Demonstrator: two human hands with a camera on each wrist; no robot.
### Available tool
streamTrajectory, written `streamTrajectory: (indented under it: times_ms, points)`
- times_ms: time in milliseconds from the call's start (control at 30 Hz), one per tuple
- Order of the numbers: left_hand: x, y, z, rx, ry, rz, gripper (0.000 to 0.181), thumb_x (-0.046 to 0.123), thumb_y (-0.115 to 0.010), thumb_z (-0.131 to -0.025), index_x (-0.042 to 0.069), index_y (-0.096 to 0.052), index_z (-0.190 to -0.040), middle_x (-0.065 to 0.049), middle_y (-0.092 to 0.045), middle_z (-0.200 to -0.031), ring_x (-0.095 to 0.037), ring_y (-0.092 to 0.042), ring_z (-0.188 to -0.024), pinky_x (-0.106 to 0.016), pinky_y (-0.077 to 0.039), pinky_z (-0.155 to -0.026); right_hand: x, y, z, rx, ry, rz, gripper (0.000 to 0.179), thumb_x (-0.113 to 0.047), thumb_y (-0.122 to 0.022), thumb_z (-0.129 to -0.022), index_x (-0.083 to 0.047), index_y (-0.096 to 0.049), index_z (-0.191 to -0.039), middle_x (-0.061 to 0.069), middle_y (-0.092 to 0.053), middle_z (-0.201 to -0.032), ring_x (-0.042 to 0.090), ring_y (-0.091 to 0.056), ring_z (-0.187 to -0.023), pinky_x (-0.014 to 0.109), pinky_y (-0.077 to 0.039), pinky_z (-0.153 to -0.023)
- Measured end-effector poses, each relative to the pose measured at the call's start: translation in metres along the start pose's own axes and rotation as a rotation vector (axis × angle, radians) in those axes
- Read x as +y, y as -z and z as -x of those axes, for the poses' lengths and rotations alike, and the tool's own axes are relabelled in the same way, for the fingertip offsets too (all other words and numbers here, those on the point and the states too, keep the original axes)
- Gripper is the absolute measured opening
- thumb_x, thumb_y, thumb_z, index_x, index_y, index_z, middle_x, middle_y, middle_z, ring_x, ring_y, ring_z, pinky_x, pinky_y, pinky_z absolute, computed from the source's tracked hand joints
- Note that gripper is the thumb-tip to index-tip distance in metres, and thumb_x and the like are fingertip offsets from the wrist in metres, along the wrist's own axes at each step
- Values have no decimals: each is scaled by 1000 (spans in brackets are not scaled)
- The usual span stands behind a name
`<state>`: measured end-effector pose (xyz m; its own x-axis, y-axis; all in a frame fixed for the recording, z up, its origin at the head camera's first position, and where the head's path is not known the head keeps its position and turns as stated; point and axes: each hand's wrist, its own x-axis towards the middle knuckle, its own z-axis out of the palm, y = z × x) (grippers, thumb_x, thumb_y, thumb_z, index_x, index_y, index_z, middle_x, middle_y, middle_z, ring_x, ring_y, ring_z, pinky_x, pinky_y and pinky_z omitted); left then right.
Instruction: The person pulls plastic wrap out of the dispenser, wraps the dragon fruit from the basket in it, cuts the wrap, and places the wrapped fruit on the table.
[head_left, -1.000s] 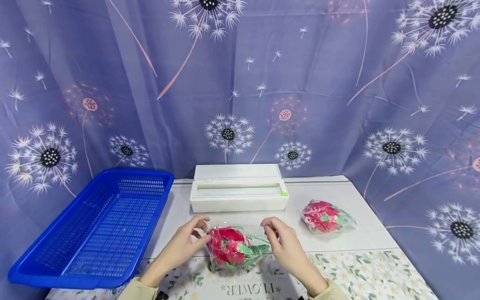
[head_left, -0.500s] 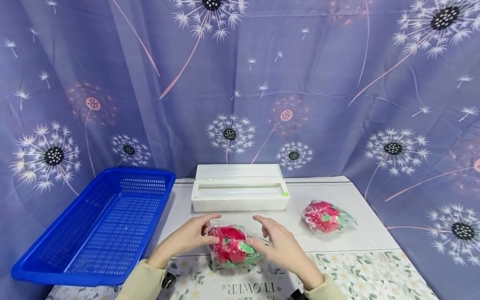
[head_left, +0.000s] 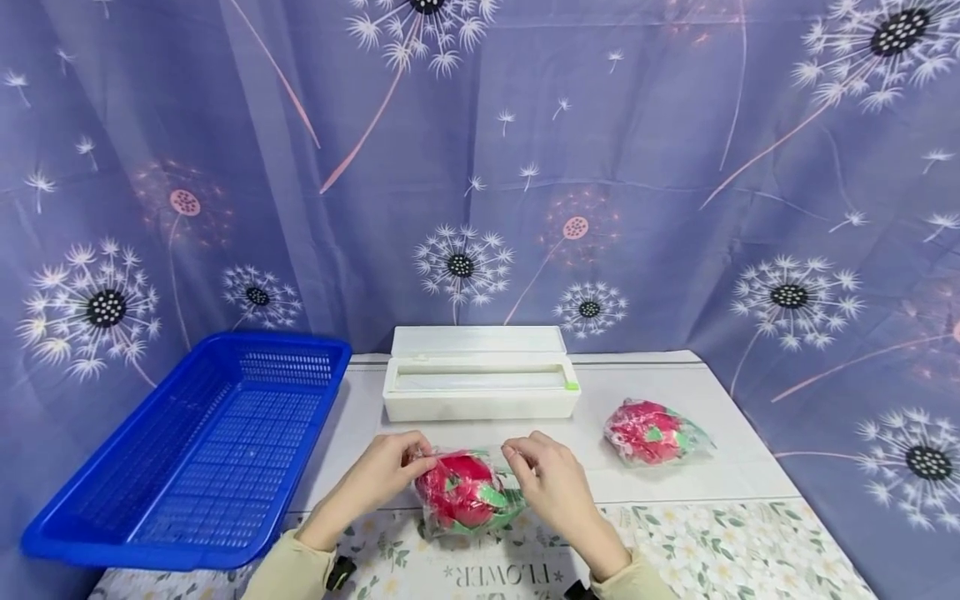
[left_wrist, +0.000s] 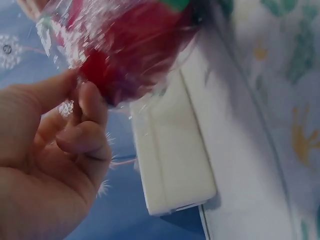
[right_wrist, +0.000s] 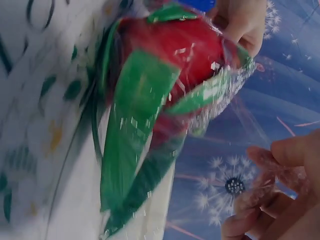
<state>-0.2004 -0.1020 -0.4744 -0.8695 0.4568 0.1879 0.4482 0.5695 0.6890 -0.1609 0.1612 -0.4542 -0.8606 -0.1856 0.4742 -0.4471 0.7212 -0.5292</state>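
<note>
A red dragon fruit with green leaf tips lies on the table in front of me, wrapped in clear cling film. At its left end my left hand pinches the film between thumb and fingers, as the left wrist view shows close up. My right hand, at the leafy end, has curled fingers pinching a bunched bit of film, seen in the right wrist view. The fruit's long green leaves show through the wrap there. Its underside is hidden.
Behind the fruit stands a white cling film box, lid raised, with a roll inside. A second wrapped dragon fruit lies to the right. On the left sits a blue plastic basket. A dandelion-print curtain closes off the back.
My right hand moved left onto the leafy end, its thumb touching the fruit, then drew up slightly and now pinches film. The left fingers, spread half a second ago, are closed on film now.
</note>
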Motion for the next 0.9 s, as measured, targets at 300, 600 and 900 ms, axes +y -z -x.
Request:
streamTrajectory:
  times_ms: [300,600,900]
  points:
    - [0,-11,1,87,16,-19,17,16,-66,-94,17,-57,-81,12,-51,-60,-4,-50,-48,-23,-43,-45,-20,-12,-3,78,20,-112,12,-12,-68,-93,-18,-77,-89,-18,-52,-68,0,-43,-54,21,-39,-51]
    - [-2,-18,9,78,58,165,17,24,-61,-98,17,-56,-83,8,-59,-60,-15,-57,-46,-25,-42,-38,-27,-20,4,22,2,-77,11,-13,-67,-93,-13,-78,-97,-9,-64,-74,1,-49,-58,21,-42,-52]
    - [8,-12,7,-49,22,22,47,58,-74,-77,20,-50,-90,9,-44,-69,-5,-40,-57,-23,-37,-51,-18,-23,5,111,38,-7,7,-6,-67,-92,-10,-72,-89,-8,-61,-73,1,-48,-59,21,-43,-52]
